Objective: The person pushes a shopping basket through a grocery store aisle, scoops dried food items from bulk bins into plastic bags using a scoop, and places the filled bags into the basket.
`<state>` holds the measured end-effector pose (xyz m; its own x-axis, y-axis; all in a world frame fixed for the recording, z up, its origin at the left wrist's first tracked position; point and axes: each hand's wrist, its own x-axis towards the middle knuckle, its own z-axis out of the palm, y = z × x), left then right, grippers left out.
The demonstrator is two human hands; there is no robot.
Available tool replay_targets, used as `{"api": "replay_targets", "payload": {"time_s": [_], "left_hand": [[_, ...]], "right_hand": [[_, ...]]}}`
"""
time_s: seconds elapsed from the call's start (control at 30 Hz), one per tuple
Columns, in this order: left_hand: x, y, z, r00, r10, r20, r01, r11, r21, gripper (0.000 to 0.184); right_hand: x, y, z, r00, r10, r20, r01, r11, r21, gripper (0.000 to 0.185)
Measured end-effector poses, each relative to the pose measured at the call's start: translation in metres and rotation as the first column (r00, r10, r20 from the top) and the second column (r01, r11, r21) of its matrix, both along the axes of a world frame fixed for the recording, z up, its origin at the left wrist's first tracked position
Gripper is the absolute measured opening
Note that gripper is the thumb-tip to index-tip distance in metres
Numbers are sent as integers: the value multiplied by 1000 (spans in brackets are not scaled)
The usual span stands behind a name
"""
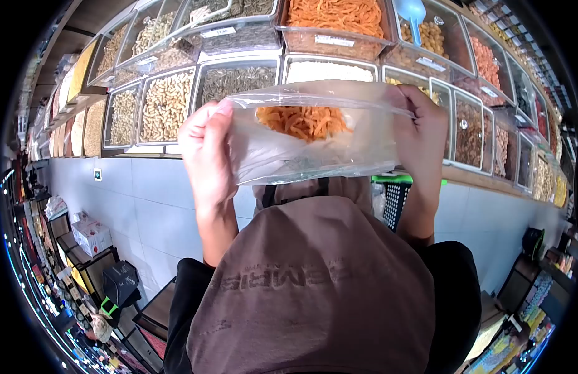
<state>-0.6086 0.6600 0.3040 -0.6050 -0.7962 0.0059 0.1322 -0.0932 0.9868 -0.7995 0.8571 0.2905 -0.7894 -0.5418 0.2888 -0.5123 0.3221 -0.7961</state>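
Observation:
A clear plastic bag [370, 146] is stretched wide between my two hands in front of my chest. Orange strips [304, 123], like dried shredded food, show inside through its mouth. My left hand [208, 149] grips the bag's left side, thumb up at the rim. On the other side, my right hand [423, 128] is closed round the right edge, its fingertips partly hidden by the plastic. Just beyond the bag stands a bin of similar orange strips [335, 19].
Clear bins of peanuts [166, 103], dark seeds [236, 78] and other dry goods line the counter ahead. A blue scoop [413, 19] rests in one bin. A black basket with a green rim [398, 196] is near my right forearm. Shelves with a white box [91, 235] stand behind.

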Motion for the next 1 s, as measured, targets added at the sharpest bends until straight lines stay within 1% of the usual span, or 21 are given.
{"api": "replay_targets", "payload": {"time_s": [0.07,0.1,0.17,0.2,0.23,0.33,0.37,0.4,0.43,0.47,0.53,0.57,0.63,0.7,0.73,0.77,0.83,0.9,0.93,0.97,1.0], "left_hand": [[21,-5,5,1000,-8,6,8,999,31,30],[32,-8,7,997,-74,-4,74,997,15,32],[53,-12,12,986,-164,-3,164,986,6,33],[62,-12,16,979,-206,3,206,978,39,35],[70,-13,15,968,-251,8,250,965,75,38],[93,-27,-6,944,-325,63,315,940,129,36],[101,-31,-14,934,-346,89,329,930,165,35],[109,-38,-22,895,-443,47,429,886,175,33],[116,-42,-31,878,-478,40,462,866,192,33],[121,-45,-39,859,-510,49,495,851,177,32],[127,-52,-48,797,-596,96,580,801,150,30],[128,-54,-53,785,-614,81,596,785,169,30],[134,-54,-63,711,-667,222,650,744,157,29],[141,-49,-70,691,-687,222,661,726,190,29],[144,-46,-74,692,-669,270,657,739,149,29],[148,-44,-80,695,-646,315,651,752,103,30],[158,-43,-93,681,-669,298,683,727,70,28],[165,-40,-100,644,-709,286,727,684,59,26],[167,-43,-110,608,-732,307,739,663,118,16],[166,-43,-123,597,-741,308,752,651,107,16],[164,-41,-140,567,-765,307,725,640,255,10]], "right_hand": [[28,0,16,998,-62,33,63,997,-37,11],[40,2,18,996,-77,35,78,996,-30,11],[62,8,18,983,-45,180,71,988,-138,17],[76,12,21,966,-57,251,89,989,-120,21],[90,14,22,962,-88,258,119,987,-107,21],[134,20,27,925,-147,350,185,979,-80,20],[149,21,25,917,-189,351,225,972,-64,20],[164,22,22,918,-243,315,262,965,-17,20],[177,24,21,916,-293,274,297,955,28,19],[191,29,17,906,-340,253,331,940,81,15],[215,34,17,890,-409,204,384,911,149,16],[224,37,18,885,-434,170,399,894,205,16],[242,42,19,853,-492,173,433,853,291,16],[254,46,13,852,-516,88,466,824,321,15],[260,46,12,831,-548,98,480,794,374,15],[264,49,8,826,-556,95,489,790,371,15],[273,59,-2,848,-528,42,469,786,403,16],[284,66,-1,826,-561,54,487,758,433,16],[290,70,0,803,-593,65,500,728,468,17],[296,76,1,792,-607,64,516,723,459,17],[303,84,2,787,-611,87,511,724,462,17]]}}
